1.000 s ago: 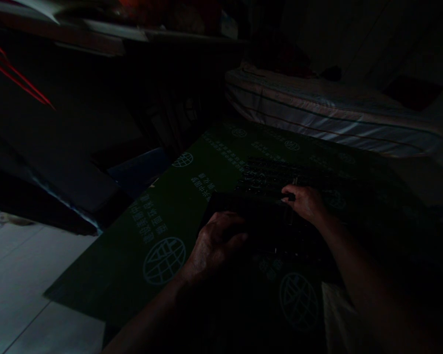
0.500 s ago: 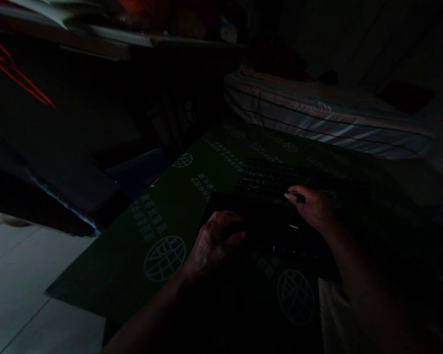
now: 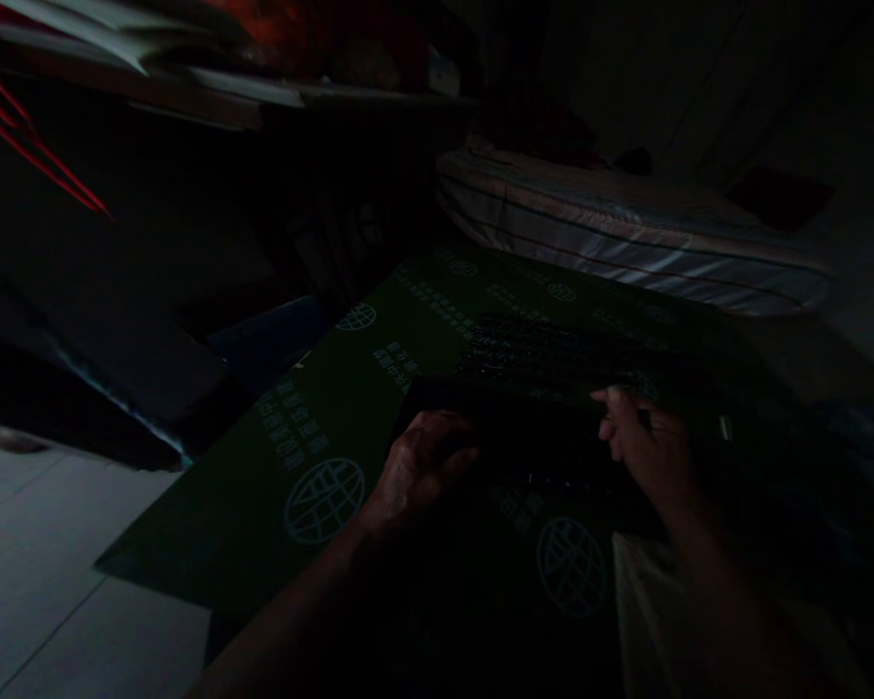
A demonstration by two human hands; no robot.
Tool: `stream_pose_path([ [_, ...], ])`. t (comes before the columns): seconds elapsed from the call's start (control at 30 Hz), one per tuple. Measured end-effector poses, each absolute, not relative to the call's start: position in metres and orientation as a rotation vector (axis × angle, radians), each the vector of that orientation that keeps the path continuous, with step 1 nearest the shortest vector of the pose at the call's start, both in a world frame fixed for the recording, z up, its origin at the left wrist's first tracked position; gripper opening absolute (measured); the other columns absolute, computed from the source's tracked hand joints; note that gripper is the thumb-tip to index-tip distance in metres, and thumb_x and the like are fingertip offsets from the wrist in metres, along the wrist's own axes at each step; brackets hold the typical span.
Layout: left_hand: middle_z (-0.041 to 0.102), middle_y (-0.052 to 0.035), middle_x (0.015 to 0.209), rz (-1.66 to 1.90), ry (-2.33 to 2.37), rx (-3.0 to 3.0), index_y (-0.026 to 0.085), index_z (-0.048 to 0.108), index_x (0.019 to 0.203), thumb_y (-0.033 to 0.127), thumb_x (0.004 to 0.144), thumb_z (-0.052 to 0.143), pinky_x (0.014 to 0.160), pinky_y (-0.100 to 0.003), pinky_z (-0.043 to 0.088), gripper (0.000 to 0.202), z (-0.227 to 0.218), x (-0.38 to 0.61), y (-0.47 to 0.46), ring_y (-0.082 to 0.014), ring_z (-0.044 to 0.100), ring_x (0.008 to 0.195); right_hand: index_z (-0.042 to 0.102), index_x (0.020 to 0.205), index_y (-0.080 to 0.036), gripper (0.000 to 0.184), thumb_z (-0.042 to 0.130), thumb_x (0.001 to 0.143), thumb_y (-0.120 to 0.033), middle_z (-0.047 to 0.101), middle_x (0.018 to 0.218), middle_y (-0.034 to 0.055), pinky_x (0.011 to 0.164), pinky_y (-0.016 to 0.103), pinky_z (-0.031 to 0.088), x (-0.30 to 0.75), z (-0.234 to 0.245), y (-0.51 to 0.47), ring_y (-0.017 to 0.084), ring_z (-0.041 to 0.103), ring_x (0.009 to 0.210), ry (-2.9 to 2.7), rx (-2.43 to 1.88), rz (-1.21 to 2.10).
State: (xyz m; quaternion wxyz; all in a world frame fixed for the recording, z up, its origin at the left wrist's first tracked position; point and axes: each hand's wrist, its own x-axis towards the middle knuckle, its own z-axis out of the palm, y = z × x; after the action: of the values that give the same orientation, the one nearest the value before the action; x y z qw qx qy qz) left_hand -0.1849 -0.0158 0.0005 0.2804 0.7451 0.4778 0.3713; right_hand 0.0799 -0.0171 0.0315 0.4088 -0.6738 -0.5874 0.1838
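In the dim room, a dark panel (image 3: 543, 427) lies on the green globe-printed table (image 3: 218, 534), striped mattress (image 3: 626, 245) beyond; the left hand (image 3: 423, 468) rests curled over it, grip unclear; the right hand (image 3: 652, 451) bunches near its right end, pinching indiscernible.

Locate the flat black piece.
In the head view, the flat black piece lies near centre on the green board, left hand at its left end, right hand by its right.

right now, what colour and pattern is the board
Dark green board with pale globes and writing; head view.
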Motion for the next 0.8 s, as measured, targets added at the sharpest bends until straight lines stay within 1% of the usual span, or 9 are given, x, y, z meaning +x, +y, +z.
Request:
stream_pose_path([
  [0.1,0.063,-0.0025,0.101,1.015,1.275,1.996,0.023,0.062,0.096,0.029,0.077,0.059,0.085,-0.035,0.049,0.02,-0.001,-0.185,-0.015,-0.0182,0.057,0.096,0.062,0.076,-0.019,0.038,0.047,0.079,-0.054,0.053,0.048,-0.0016,0.04,0.022,0.039,0.075,0.029,-0.026,0.009,0.045,0.037,-1.423,-1.694,0.544],
  [0.2,0.063,-0.0025,0.099,1.022,1.268,2.011,0.023,0.062,0.096,0.028,0.078,0.058,0.085,-0.035,0.049,0.019,-0.001,-0.184,-0.015,-0.0181,0.057,0.096,0.058,0.072,-0.019,0.033,0.053,0.077,-0.051,0.058,0.053,-0.0008,0.039,0.022,0.039,0.069,0.03,-0.036,0.009,0.047,0.037,-1.361,-1.62,0.755],
  [0.3,0.063,-0.003,0.099,1.019,1.268,2.013,0.023,0.062,0.096,0.028,0.078,0.057,0.084,-0.036,0.049,0.019,-0.001,-0.184,-0.015,-0.0185,0.057,0.096,0.057,0.078,-0.018,0.029,0.056,0.075,-0.047,0.063,0.061,0.0014,0.041,0.022,0.041,0.064,0.033,-0.044,0.01,0.051,0.041,-1.319,-1.521,0.966],
  [0.4,0.063,-0.0031,0.1,0.997,1.274,2.033,0.023,0.062,0.096,0.028,0.078,0.058,0.085,-0.035,0.048,0.02,-0.002,-0.184,-0.015,-0.0186,0.056,0.096,0.056,0.084,-0.018,0.03,0.057,0.073,-0.046,0.066,0.066,0.0033,0.042,0.023,0.042,0.061,0.035,-0.05,0.011,0.054,0.042,-1.303,-1.488,1.131],
  [0.5,0.062,-0.0028,0.101,0.97,1.27,2.066,0.023,0.061,0.097,0.029,0.078,0.057,0.086,-0.035,0.047,0.02,-0.002,-0.185,-0.014,-0.0183,0.056,0.097,0.056,0.084,-0.017,0.029,0.055,0.075,-0.045,0.064,0.059,0.0008,0.04,0.021,0.039,0.061,0.033,-0.053,0.01,0.051,0.038,-1.33,-1.529,1.217],
  [0.63,0.062,-0.0032,0.101,0.939,1.285,2.091,0.022,0.061,0.096,0.028,0.079,0.056,0.086,-0.034,0.046,0.019,0.0,-0.184,-0.015,-0.0185,0.056,0.097,0.054,0.08,-0.018,0.028,0.05,0.078,-0.045,0.058,0.049,-0.0034,0.035,0.019,0.032,0.061,0.025,-0.054,0.007,0.044,0.03,-1.411,-1.6,1.229],
  [0.8,0.063,-0.0042,0.1,0.902,1.287,2.168,0.021,0.061,0.096,0.027,0.079,0.055,0.084,-0.035,0.047,0.019,0.003,-0.182,-0.016,-0.0196,0.056,0.096,0.052,0.078,-0.019,0.028,0.049,0.078,-0.047,0.057,0.046,-0.0051,0.033,0.017,0.03,0.058,0.018,-0.051,0.006,0.041,0.028,-1.439,-1.648,1.247],
])
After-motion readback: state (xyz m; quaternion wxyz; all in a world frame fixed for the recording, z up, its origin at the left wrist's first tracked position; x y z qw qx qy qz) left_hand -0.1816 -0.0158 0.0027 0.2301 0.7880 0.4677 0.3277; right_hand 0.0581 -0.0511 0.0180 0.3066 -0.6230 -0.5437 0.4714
